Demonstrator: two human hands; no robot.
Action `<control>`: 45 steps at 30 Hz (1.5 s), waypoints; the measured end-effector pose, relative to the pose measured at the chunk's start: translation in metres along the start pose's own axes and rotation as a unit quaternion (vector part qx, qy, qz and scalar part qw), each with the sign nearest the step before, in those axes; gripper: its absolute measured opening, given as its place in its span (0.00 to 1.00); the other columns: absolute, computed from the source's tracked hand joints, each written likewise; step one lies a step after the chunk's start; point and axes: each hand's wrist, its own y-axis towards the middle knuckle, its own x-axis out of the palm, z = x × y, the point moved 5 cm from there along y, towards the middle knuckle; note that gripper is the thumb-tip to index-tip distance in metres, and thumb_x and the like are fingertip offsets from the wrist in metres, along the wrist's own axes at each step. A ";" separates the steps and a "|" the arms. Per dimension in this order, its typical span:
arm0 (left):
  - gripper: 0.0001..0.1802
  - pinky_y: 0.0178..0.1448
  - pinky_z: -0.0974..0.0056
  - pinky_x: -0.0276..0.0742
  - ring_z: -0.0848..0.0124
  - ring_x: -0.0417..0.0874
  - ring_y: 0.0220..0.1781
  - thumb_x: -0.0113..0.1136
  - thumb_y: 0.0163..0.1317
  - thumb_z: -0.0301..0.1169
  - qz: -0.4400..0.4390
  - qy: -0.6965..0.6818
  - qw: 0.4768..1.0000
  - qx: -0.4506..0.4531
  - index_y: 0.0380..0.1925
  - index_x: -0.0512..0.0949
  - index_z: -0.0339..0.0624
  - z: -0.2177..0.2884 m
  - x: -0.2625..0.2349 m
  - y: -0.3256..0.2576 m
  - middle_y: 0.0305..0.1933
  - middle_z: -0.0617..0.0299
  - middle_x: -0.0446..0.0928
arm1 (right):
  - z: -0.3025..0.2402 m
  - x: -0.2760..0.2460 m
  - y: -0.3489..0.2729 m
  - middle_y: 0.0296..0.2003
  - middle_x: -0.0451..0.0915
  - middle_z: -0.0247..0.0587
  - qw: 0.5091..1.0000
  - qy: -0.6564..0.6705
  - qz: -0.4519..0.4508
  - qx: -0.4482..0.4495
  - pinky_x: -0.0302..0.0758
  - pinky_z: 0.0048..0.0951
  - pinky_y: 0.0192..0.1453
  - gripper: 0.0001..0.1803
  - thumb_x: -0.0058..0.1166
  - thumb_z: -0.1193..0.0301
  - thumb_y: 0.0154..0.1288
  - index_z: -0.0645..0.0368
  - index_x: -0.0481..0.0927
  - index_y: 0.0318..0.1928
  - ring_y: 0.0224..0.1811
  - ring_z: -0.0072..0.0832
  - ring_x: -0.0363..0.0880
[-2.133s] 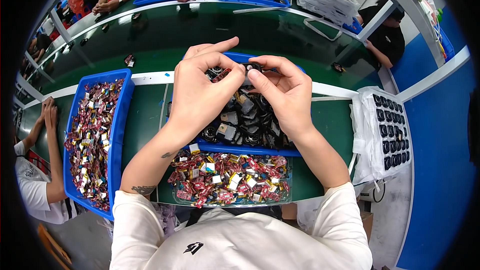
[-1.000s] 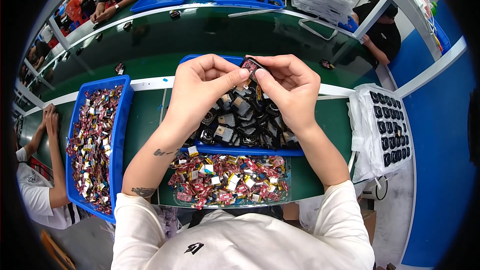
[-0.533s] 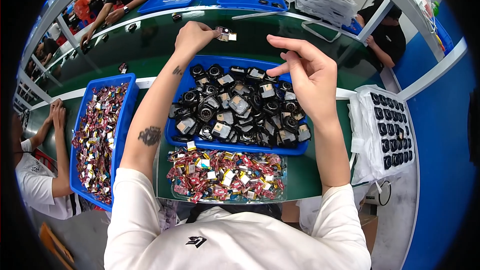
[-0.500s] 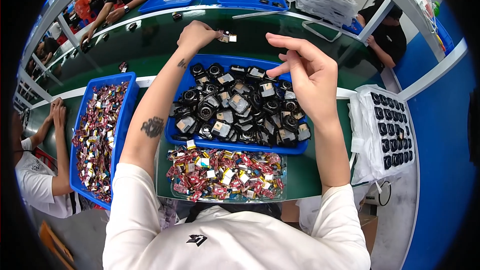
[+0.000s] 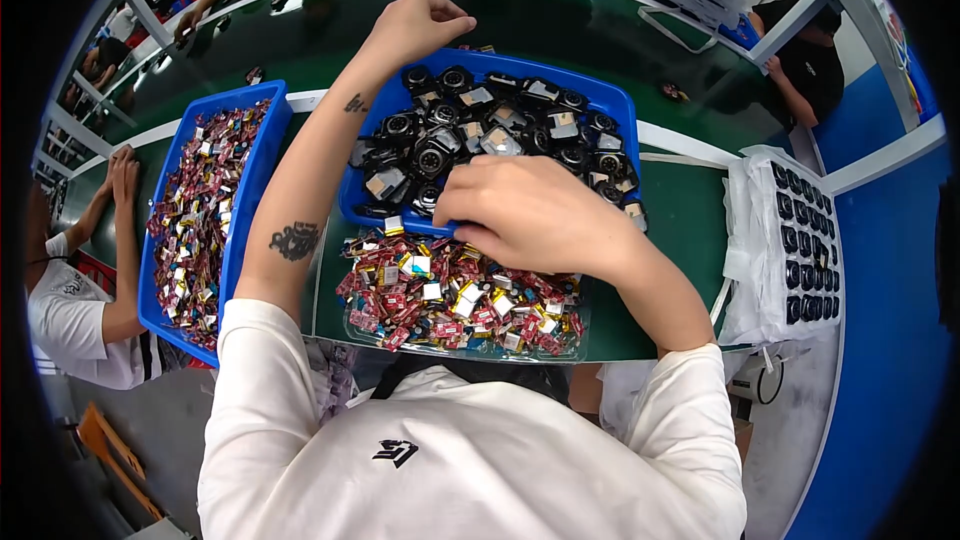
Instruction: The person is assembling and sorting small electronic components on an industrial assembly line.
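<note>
My left hand (image 5: 415, 32) reaches past the far side of a blue tray (image 5: 344, 202), over the green work surface. Its fingertips are drawn together, and I cannot make out anything between them. The tray holds several black watch-like cases (image 5: 432, 159) with round or silver backs. My right hand (image 5: 535, 208) hangs over the tray's near edge, fingers curved and thumb apart, with nothing visible in it. Below its thumb lies a heap of small red circuit boards with silver and yellow battery cells (image 5: 465, 297), in a clear plastic tray (image 5: 500, 352).
Left, a long blue bin (image 5: 262, 165) holds more red boards. Right, white-wrapped trays (image 5: 752, 245) carry rows of black cases. Loose parts (image 5: 672, 92) lie on the green belt (image 5: 590, 35) beyond a pale rail. A co-worker's arm (image 5: 120, 240) is at the left, others across the belt.
My right hand has come down and left from above the tray's right side to its near edge. The small part seen at my left fingertips no longer shows there. The view has tilted lower.
</note>
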 end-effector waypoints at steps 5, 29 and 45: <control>0.16 0.46 0.70 0.74 0.76 0.81 0.39 0.62 0.58 0.40 0.010 -0.114 0.992 0.057 0.38 0.83 0.39 0.026 -0.030 -0.054 0.33 0.59 0.83 | -0.011 0.033 0.011 0.30 0.73 0.34 0.998 -0.050 -0.017 -0.029 0.75 0.31 0.39 0.05 0.60 0.70 0.52 0.56 0.81 0.31 0.38 0.31 0.73; 0.09 0.37 0.72 0.71 0.78 0.79 0.32 0.63 0.57 0.31 -0.167 -0.273 0.930 0.178 0.34 0.83 0.36 0.080 -0.072 -0.109 0.29 0.63 0.82 | 0.041 -0.042 0.001 0.32 0.82 0.57 0.774 0.583 0.202 0.144 0.76 0.22 0.28 0.05 0.47 0.73 0.61 0.57 0.65 0.30 0.26 0.30 0.82; 0.06 0.37 0.66 0.71 0.67 0.79 0.30 0.70 0.43 0.24 -0.154 -0.195 0.912 0.325 0.22 0.81 0.39 0.103 -0.074 -0.121 0.25 0.61 0.80 | 0.064 -0.057 -0.014 0.36 0.81 0.57 0.759 0.521 0.350 0.175 0.78 0.25 0.36 0.04 0.41 0.72 0.67 0.57 0.64 0.33 0.32 0.31 0.83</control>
